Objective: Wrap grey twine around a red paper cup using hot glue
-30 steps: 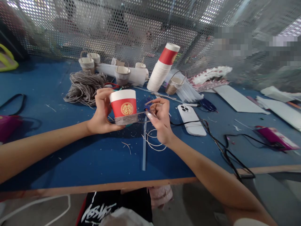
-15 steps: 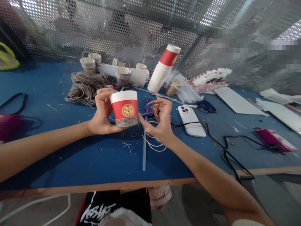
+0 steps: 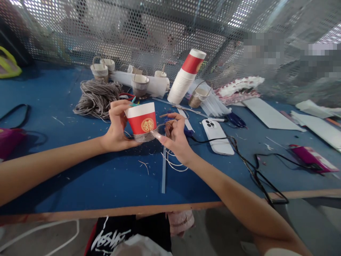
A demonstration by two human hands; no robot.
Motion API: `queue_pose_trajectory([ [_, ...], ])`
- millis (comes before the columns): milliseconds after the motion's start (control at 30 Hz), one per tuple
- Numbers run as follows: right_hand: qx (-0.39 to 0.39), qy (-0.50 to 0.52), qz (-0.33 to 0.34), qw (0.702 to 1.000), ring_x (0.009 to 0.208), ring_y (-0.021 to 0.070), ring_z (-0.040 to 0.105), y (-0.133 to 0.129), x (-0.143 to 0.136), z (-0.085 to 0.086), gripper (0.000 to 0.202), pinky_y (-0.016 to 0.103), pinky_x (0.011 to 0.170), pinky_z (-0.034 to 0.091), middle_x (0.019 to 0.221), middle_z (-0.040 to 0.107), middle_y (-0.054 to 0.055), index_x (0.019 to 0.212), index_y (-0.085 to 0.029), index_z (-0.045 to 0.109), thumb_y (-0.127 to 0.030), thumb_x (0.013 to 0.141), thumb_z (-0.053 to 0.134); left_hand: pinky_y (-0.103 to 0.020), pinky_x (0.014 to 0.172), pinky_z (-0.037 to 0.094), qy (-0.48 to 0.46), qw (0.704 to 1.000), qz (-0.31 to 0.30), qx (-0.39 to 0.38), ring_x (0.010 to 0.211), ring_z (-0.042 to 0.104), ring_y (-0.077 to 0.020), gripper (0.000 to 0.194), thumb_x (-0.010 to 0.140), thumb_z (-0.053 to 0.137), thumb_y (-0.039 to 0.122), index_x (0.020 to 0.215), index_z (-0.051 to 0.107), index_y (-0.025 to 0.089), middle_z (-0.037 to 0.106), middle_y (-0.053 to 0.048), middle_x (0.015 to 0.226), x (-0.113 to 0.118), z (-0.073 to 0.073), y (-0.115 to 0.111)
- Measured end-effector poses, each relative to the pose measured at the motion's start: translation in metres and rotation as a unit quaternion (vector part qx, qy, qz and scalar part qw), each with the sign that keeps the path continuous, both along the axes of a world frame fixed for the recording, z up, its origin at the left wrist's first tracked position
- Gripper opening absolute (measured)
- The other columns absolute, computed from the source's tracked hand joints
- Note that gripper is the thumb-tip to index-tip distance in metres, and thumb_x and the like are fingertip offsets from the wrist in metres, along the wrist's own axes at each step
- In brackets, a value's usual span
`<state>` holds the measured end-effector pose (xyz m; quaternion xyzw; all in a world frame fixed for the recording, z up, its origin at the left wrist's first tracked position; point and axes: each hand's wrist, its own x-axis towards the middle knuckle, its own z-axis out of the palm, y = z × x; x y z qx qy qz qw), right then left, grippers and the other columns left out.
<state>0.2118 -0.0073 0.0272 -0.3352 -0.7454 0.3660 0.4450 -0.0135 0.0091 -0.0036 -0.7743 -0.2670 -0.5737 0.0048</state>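
A red and white paper cup (image 3: pixel 140 121) with a gold emblem is gripped in my left hand (image 3: pixel 117 122), fingers behind its rim and thumb under its base. Grey cord (image 3: pixel 144 137) is wound in several turns around the bottom of the cup. My right hand (image 3: pixel 177 140) pinches the loose run of this cord just right of the cup, its thumb tip touching the cup wall near the emblem. A small teal object (image 3: pixel 134 102) shows behind the rim; I cannot make out what it is.
A heap of grey cord (image 3: pixel 97 97) lies behind my left hand. Beyond stand a leaning stack of paper cups (image 3: pixel 182 83) and several cord-wrapped cups with handles (image 3: pixel 140 84). A white phone (image 3: pixel 217 137), black cable (image 3: pixel 246 167) and clear glue stick (image 3: pixel 163 170) lie on the blue table.
The cup has tilted slightly in my left hand. My right hand has moved left, and its thumb now presses against the cup's front just above the wound cord.
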Motion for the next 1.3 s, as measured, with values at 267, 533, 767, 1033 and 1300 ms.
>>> queue_pose_trajectory([
  [267,-0.003,0.027,0.023,0.999,0.064,0.0124,0.034,0.003,0.002,-0.002,0.055,0.030,0.058,0.033,0.081,0.031,-0.005,0.116,-0.033,0.033,-0.050,0.079,0.070,-0.055,0.098,0.055,-0.021,0.999,-0.025,0.004,0.127,0.044,-0.0316,0.094,0.064,0.083,0.065,0.130,0.025,0.030,0.036,-0.009,0.126,0.002,0.002,0.000],
  [533,-0.050,0.020,-0.007,0.999,0.061,0.0121,0.032,-0.010,-0.007,0.011,0.068,0.031,0.056,0.032,0.077,0.030,-0.006,0.110,-0.030,0.034,-0.060,0.067,0.078,-0.051,0.095,0.055,-0.048,0.997,-0.052,0.032,0.121,0.045,-0.0298,0.089,0.065,0.083,0.063,0.131,0.034,0.029,0.037,-0.009,0.121,0.007,0.001,0.000],
  [767,-0.049,0.039,0.001,0.998,0.062,0.0121,0.032,-0.002,-0.004,0.007,0.061,0.031,0.057,0.034,0.079,0.031,-0.005,0.110,-0.031,0.035,-0.065,0.074,0.071,-0.055,0.101,0.053,-0.057,0.997,-0.051,0.019,0.124,0.045,-0.0299,0.086,0.067,0.083,0.060,0.127,0.030,0.029,0.038,-0.009,0.123,0.009,0.002,-0.003],
  [1033,-0.028,0.030,-0.025,0.999,0.063,0.0125,0.032,-0.002,0.001,0.009,0.050,0.029,0.055,0.032,0.081,0.029,-0.004,0.109,-0.032,0.035,-0.054,0.080,0.070,-0.054,0.105,0.054,-0.039,0.999,-0.031,-0.019,0.129,0.044,-0.0300,0.084,0.070,0.078,0.066,0.125,0.025,0.031,0.036,-0.009,0.127,0.004,0.004,-0.003],
  [1300,0.097,0.017,-0.070,0.993,0.073,0.0140,0.037,-0.004,0.000,0.012,0.053,0.033,0.067,0.042,0.087,0.029,-0.003,0.110,-0.030,0.034,-0.045,0.076,0.072,-0.056,0.105,0.055,-0.039,0.997,-0.054,-0.047,0.131,0.044,-0.0327,0.087,0.068,0.079,0.067,0.126,0.023,0.033,0.035,-0.010,0.132,0.004,0.003,-0.004],
])
